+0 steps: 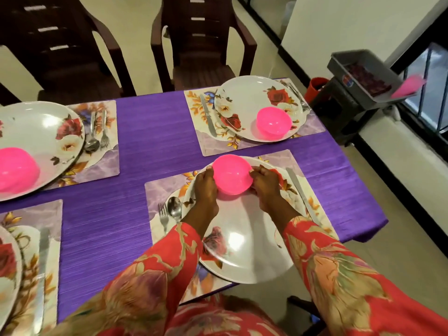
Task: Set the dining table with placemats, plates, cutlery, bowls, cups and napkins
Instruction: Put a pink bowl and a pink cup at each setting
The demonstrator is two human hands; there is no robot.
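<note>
A pink bowl (232, 173) sits at the far side of the white floral plate (244, 248) in front of me. My left hand (205, 184) grips its left side and my right hand (264, 184) grips its right side. That plate lies on a floral placemat (162, 190) with a fork (163, 215) and spoon (175, 208) to its left and a knife (300, 192) to its right. Across the table, a second pink bowl (274, 121) rests on another plate (244, 103). A third pink bowl (17, 169) sits on the plate (36, 124) at the left.
The table wears a purple cloth (150, 132). A fourth placemat with a plate and a knife (41, 275) lies at the near left. Two dark chairs (201, 40) stand beyond the table. At the right, a black stool carries a dark tray (363, 73) with a pink item (409, 87).
</note>
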